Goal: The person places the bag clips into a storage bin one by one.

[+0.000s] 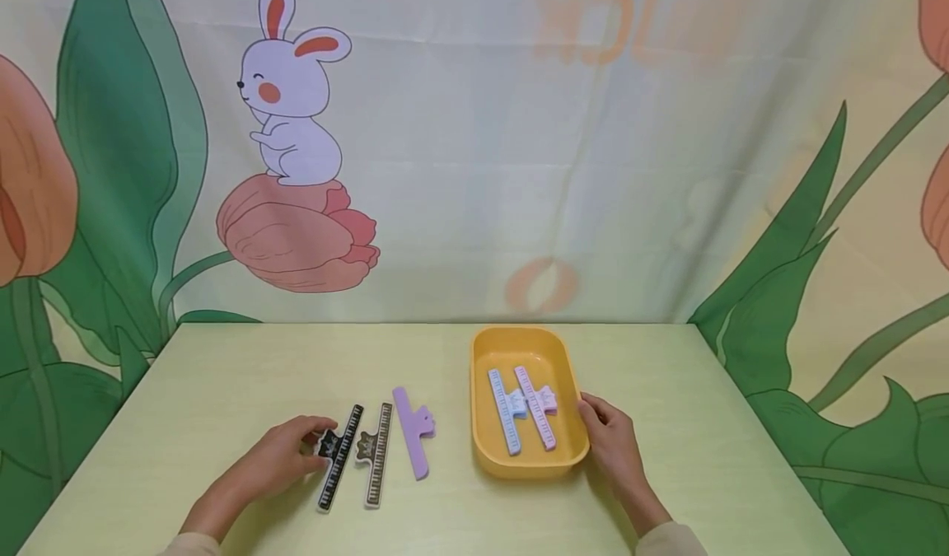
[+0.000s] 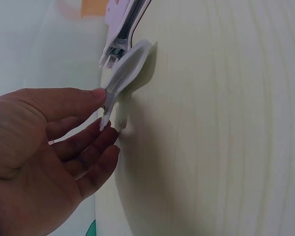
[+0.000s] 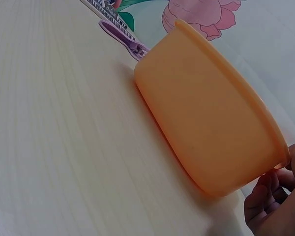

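My left hand [image 1: 282, 457] pinches the handle of a black clip with a piano-key pattern [image 1: 343, 455] at the left of the table. In the left wrist view the thumb presses one side of that clip's pale handle [image 2: 122, 73], with the fingers behind it. Just right of it lies a second dark piano-key clip [image 1: 380, 455], then a plain purple clip [image 1: 412, 441]. My right hand [image 1: 614, 445] holds the right rim of a yellow plastic bin [image 1: 530, 469], thumb on the rim and fingers curled below. Inside the bin lie a light blue clip [image 1: 504, 414] and a pink clip [image 1: 535, 408].
The pale wooden table [image 1: 741, 474] ends at the back against a hanging printed cloth [image 1: 445, 169] with a rabbit and tulips. The bin stands right of centre, close to the table's back edge.
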A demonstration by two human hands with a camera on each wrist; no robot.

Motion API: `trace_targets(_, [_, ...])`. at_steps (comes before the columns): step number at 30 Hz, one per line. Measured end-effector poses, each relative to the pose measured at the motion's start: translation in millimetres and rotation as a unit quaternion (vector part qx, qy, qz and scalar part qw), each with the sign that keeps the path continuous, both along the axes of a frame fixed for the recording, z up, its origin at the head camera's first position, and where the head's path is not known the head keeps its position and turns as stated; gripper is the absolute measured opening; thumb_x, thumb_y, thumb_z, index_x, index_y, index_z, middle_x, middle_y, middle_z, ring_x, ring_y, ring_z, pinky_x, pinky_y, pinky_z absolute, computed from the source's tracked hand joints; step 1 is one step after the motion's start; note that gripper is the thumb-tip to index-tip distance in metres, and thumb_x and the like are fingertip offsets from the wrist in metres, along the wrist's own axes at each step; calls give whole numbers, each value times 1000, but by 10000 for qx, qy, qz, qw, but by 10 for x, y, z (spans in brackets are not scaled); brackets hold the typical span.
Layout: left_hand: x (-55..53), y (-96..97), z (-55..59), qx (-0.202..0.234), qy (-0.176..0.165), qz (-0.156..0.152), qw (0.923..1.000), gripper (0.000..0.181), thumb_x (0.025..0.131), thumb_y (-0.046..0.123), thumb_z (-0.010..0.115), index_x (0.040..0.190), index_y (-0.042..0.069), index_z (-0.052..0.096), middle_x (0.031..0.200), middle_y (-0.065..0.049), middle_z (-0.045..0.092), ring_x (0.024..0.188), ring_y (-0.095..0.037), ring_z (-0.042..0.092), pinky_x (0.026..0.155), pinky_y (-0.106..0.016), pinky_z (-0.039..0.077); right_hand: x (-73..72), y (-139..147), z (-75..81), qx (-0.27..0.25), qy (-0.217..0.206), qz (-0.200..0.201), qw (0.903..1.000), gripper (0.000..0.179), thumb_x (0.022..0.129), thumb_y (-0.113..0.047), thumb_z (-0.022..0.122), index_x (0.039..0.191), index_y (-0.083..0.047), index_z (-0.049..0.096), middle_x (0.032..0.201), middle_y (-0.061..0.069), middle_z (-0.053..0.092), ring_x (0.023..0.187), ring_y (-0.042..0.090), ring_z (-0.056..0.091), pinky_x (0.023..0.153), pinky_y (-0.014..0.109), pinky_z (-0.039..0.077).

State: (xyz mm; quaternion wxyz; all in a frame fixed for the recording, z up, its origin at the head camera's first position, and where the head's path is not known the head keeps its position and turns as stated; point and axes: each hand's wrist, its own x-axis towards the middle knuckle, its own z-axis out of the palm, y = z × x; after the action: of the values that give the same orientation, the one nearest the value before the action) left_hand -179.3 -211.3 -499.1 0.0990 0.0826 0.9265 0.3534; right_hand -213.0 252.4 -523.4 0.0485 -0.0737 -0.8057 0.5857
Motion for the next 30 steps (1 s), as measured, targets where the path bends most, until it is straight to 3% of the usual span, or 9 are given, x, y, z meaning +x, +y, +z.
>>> trace_targets(7, [14, -4, 4, 263, -14, 31, 9996, 54, 85, 4, 82, 134, -6, 61, 121, -16, 64, 106, -31, 64, 88, -47, 56, -1, -1, 8, -14, -61, 8, 10000, 42, 108, -24, 58, 139, 4, 62, 135, 22, 64, 114, 30, 63, 90, 27, 57])
trace_targets(18, [32, 26, 21, 558, 405, 8, 9976, 53, 84, 1, 81, 132, -8, 62, 122, -22, 61, 107, -36, 64, 92, -51, 56, 0, 10, 6, 36, -135, -26, 9999, 42, 108, -24, 58, 139, 3, 62, 136, 22, 63, 115, 30, 63, 91, 28, 57])
trace_targets(21, [23, 33, 27, 595, 383, 19, 9975, 52, 85, 3, 82, 132, -6, 62, 124, -22, 60, 108, -34, 64, 93, -50, 55, 9, 18, 1, 61, -150, -40, 9999, 42, 108, -24, 58, 139, 4, 62, 135, 22, 63, 115, 30, 63, 90, 26, 56])
trace_targets(30, [18, 75, 204, 636, 485, -52, 9968, 52, 88, 9, 80, 134, -5, 62, 123, -19, 63, 105, -30, 64, 91, -49, 55, -7, 22, 16, 44, -124, 26, 9999, 41, 108, -23, 57, 139, 3, 62, 134, 22, 64, 116, 30, 64, 93, 31, 57])
